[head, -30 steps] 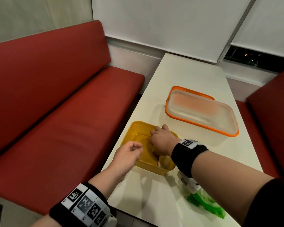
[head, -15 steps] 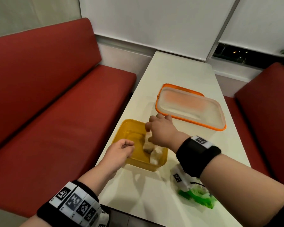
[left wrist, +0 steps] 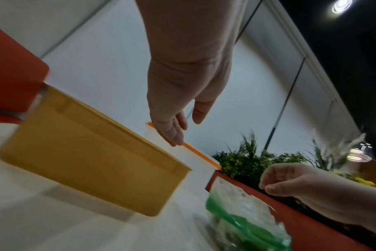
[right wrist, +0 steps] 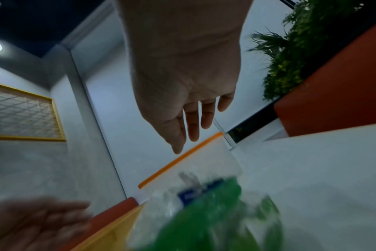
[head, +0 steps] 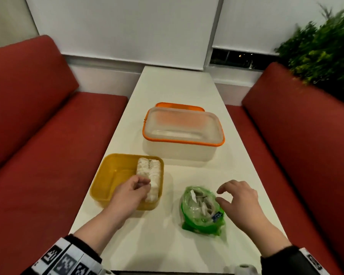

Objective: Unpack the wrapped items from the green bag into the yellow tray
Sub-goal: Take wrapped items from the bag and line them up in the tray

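In the head view the left hand [head: 127, 192] lay in the lower left of centre, reaching over the near rim of the yellow tray [head: 107, 175]. Its fingers were loosely curled, the fingertips close against the wrapped items [head: 149, 175] lined along the tray's right side; whether they pinched a wrapper or merely touched it could not be made out. In the left wrist view that hand [left wrist: 182, 84] hung above the tray [left wrist: 86, 152] with fingers relaxed and nothing plainly held.

The right hand [head: 239, 199] sat in the lower right of centre, released, fingers spread and gently bent, hovering just beside the right edge of the green bag [head: 202, 210]; contact with the plastic could not be confirmed. The right wrist view showed the hand [right wrist: 187, 95] with fingers hanging fairly straight, empty, above the bag [right wrist: 215, 212].

The bag stood on the white counter [head: 177, 86] just right of the tray, its mouth open, with pale wrapped pieces and a small blue label visible inside. Beyond both, toward the frame's centre, stood a clear box with an orange-rimmed lid [head: 184, 126].

Both wrist views were smeared with blur: the bag was a green and white blot, and the left hand was only a soft shape at the lower left of the right wrist view. The tray's interior was hidden in both wrist views. The bag's lower contents were lost in crumpled plastic.
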The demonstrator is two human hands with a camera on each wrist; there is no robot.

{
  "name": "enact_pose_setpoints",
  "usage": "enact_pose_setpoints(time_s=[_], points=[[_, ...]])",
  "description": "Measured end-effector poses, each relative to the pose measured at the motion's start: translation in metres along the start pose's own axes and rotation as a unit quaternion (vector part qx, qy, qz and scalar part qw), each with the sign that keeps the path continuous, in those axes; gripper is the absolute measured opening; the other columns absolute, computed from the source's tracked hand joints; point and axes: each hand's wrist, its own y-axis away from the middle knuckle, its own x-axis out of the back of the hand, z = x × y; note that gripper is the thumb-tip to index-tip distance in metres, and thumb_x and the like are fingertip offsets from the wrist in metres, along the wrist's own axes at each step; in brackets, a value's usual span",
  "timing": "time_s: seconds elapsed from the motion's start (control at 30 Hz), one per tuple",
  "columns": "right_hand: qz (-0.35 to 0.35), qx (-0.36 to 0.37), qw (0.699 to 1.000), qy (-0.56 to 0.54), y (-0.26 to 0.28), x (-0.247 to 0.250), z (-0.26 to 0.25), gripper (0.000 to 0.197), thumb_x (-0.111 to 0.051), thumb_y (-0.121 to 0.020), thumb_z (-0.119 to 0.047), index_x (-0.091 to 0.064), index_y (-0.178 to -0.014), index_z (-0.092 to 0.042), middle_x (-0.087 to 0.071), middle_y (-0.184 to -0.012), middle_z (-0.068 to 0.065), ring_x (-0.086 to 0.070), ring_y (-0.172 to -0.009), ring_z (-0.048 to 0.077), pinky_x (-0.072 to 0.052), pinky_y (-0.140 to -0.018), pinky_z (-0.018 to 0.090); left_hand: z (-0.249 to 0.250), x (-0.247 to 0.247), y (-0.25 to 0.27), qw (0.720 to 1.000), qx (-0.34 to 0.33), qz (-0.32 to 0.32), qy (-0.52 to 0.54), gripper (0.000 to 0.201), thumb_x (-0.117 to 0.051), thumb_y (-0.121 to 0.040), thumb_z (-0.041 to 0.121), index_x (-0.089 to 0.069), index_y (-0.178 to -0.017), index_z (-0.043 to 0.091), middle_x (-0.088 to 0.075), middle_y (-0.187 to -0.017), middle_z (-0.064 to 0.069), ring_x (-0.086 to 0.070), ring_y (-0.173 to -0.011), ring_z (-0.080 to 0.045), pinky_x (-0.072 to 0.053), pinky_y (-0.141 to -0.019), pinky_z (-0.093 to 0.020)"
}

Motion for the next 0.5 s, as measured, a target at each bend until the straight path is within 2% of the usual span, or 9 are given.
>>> enact_pose_setpoints(time_s=[0.1, 0.2, 0.27, 0.33, 0.4, 0.5], points=[[-0.025, 0.015, 1.000, 0.010, 0.009, -0.012, -0.002, 0.017, -0.058, -0.086, -0.040, -0.063, -0.101, -0.033, -0.058, -0.104, -0.017, -0.046, -0.109, 0.012, -0.021, -0.079, 0.027, 0.012, -0.032, 0.008, 0.997, -0.024, -0.050, -0.050, 0.011, -0.064, -0.087, 0.015, -0.065, -0.093, 0.025, -0.068, -0.094, 0.000, -0.063, -0.092, -0.018, -0.053, -0.085, -0.038], [-0.037, 0.046, 0.998, 0.025, 0.009, -0.022, -0.012, 0.030, -0.051, -0.084, -0.046, -0.066, -0.102, -0.028, -0.061, -0.104, -0.011, -0.050, -0.105, 0.017, -0.022, -0.077, 0.030, 0.021, -0.061, 0.015, 0.989, -0.054, -0.086, -0.107, 0.015, -0.064, -0.087, 0.013, -0.064, -0.096, 0.024, -0.068, -0.097, 0.004, -0.063, -0.094, -0.011, -0.053, -0.087, -0.029], [-0.033, 0.071, 0.996, 0.044, 0.005, -0.029, -0.024, 0.038, -0.046, -0.078, -0.054, -0.067, -0.097, -0.027, -0.063, -0.097, -0.008, -0.052, -0.099, 0.020, -0.025, -0.076, 0.033, 0.023, -0.073, 0.018, 0.985, -0.064, -0.091, -0.132, 0.015, -0.063, -0.087, 0.013, -0.064, -0.096, 0.025, -0.068, -0.096, 0.006, -0.062, -0.094, -0.009, -0.052, -0.087, -0.027], [-0.042, 0.075, 0.994, 0.072, 0.000, -0.034, -0.033, 0.045, -0.041, -0.080, -0.059, -0.065, -0.098, -0.025, -0.062, -0.098, -0.005, -0.051, -0.100, 0.022, -0.030, -0.081, 0.037, 0.024, -0.083, 0.018, 0.983, -0.068, -0.080, -0.150, 0.014, -0.063, -0.087, 0.013, -0.065, -0.096, 0.024, -0.068, -0.095, 0.007, -0.062, -0.093, -0.009, -0.051, -0.086, -0.024], [-0.069, 0.062, 0.992, 0.086, -0.005, -0.038, -0.041, 0.045, -0.036, -0.085, -0.054, -0.062, -0.101, -0.021, -0.062, -0.103, -0.001, -0.048, -0.104, 0.025, -0.031, -0.086, 0.041, 0.023, -0.088, 0.020, 0.984, -0.065, -0.064, -0.155, 0.015, -0.062, -0.087, 0.012, -0.065, -0.096, 0.023, -0.068, -0.094, 0.006, -0.062, -0.092, -0.010, -0.051, -0.084, -0.025], [-0.059, 0.034, 0.997, 0.038, -0.008, -0.035, -0.038, 0.028, -0.037, -0.093, -0.034, -0.061, -0.098, -0.019, -0.063, -0.104, 0.000, -0.049, -0.106, 0.026, -0.029, -0.085, 0.039, 0.021, -0.090, 0.022, 0.989, -0.052, -0.047, -0.132, 0.016, -0.063, -0.087, 0.011, -0.064, -0.096, 0.024, -0.068, -0.095, 0.004, -0.063, -0.093, -0.012, -0.052, -0.087, -0.030]])
